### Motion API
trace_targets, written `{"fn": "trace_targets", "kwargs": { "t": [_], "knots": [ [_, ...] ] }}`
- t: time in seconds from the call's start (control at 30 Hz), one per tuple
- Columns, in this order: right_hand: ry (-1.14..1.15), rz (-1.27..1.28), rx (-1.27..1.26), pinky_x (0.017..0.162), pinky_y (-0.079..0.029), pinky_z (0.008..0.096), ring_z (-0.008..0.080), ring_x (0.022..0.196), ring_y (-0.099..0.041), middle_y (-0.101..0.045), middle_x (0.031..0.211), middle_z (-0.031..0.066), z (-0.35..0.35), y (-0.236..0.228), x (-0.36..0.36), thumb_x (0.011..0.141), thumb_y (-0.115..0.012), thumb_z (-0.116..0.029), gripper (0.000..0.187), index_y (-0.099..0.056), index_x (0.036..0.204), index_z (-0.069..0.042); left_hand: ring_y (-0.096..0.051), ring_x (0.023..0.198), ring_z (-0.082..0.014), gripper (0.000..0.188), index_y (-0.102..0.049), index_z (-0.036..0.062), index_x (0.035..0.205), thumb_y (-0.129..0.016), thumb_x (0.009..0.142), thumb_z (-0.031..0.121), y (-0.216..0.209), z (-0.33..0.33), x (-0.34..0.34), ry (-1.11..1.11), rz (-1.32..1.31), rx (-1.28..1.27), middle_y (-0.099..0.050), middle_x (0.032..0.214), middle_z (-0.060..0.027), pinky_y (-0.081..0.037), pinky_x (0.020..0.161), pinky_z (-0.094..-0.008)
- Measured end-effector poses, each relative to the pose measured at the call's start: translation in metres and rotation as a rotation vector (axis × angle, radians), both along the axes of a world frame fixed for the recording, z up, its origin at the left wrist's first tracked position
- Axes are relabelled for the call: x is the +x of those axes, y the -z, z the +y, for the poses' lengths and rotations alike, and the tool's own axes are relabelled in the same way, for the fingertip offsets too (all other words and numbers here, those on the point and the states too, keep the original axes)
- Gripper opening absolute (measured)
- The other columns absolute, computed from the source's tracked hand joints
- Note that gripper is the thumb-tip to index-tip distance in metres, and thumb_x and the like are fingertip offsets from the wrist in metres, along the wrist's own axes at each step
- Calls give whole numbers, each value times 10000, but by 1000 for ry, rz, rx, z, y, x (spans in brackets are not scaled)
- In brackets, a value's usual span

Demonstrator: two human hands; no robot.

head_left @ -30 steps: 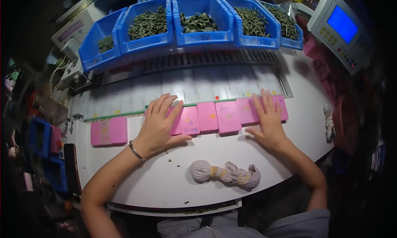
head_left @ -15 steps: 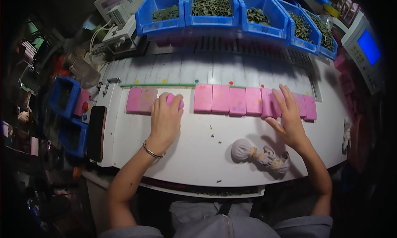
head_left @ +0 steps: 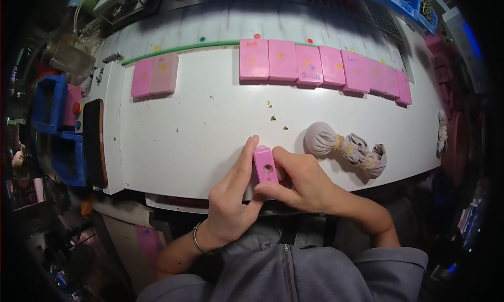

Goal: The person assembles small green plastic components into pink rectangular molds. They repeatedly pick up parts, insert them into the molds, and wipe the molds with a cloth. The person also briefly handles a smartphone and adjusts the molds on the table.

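1. Pinching the pink block [head_left: 262, 157] between both hands: laying the long, straight fingers of the left hand [head_left: 231, 194] along one side, and pressing from the other with the bent right hand [head_left: 310, 181], thumb near the low end. Not being able to tell how hard.
2. Holding the block tipped up, close to the body, near the front edge of the table [head_left: 194, 144]. Maybe risking a drop to the floor, from smooth sides slipping or from loosening one hand too soon.
3. Showing a round hole [head_left: 268, 168] in the near end. Maybe risking a chip there, from squeezing too hard or twisting both hands different ways.
4. Having the cloth roll [head_left: 346, 148] just past the right hand. Maybe risking a bump, from swinging that wrist out wide.
5. Having little green bits [head_left: 273, 118] lying beyond the block. Maybe risking a scratch or a wobbly seat, from setting down right on top.
6. Having two blocks [head_left: 155, 76] far off at the left and a long row [head_left: 304, 65] at the right, with a wide gap between. Maybe risking a mix-up, from looking so alike, or a crooked row, from knocking one end.
7. Having a red button [head_left: 76, 108] at the far left. Maybe risking a wrong press, from reaching too wide.
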State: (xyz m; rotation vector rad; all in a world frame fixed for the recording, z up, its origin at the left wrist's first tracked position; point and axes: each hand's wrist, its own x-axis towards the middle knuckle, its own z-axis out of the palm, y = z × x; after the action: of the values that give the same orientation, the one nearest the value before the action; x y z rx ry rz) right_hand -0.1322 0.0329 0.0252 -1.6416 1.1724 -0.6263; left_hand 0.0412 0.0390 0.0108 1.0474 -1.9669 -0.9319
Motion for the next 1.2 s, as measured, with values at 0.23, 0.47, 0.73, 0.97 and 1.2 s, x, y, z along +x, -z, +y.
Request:
{"fn": "trace_targets", "kwargs": {
  "t": [0.23, 0.47, 0.73, 0.97, 1.2],
  "knots": [
    [-73, -149, -62, 592, -469, 410, 403, 676, -571, -574, 780, 226, 3, 19, -5, 876, -509, -139, 205, -465, 1018, 3, -630, 973, -328, 652, -372, -137, 1292, -647, 731, 45, -4, -5, -3, 5, 128, 22, -541, 1177, -291, -505, 800, -330],
    [30, -217, -225, 612, -469, 403, 386, 680, -560, -562, 803, 207, 10, 27, 2, 868, -462, -76, 169, -495, 1011, 8, -673, 826, -259, 458, -453, -125, 1232, -569, 805, -6, 13, -4, -11, -162, 80, -79, -630, 1051, -228, -523, 716, -297],
    [289, -251, -36, 708, -485, 325, 263, 776, -614, -607, 893, 164, 31, 25, -1, 919, -372, -84, 286, -499, 1149, 30, -642, 933, -230, 397, -466, -114, 1214, -543, 879, 84, 18, -3, -13, -304, 254, 119, -626, 1082, -218, -502, 820, -311],
    [330, -490, 68, 720, -481, 270, 171, 758, -609, -626, 865, 127, 49, 6, 11, 957, -310, -107, 305, -470, 1159, 56, -531, 1132, -298, 906, -361, -85, 1272, -684, 704, 542, 31, -6, -16, -17, 610, 341, -549, 1166, -213, -418, 980, -402],
    [-7, -180, 251, 622, -480, 279, 162, 617, -589, -593, 686, 97, 47, -3, -2, 968, -401, -151, 295, -580, 811, 23, -527, 573, -168, 910, -496, 2, 1151, -201, 791, 784, -3, -28, -19, -240, 1131, 945, -527, 758, -56, -508, 544, -347]
  ]
}}
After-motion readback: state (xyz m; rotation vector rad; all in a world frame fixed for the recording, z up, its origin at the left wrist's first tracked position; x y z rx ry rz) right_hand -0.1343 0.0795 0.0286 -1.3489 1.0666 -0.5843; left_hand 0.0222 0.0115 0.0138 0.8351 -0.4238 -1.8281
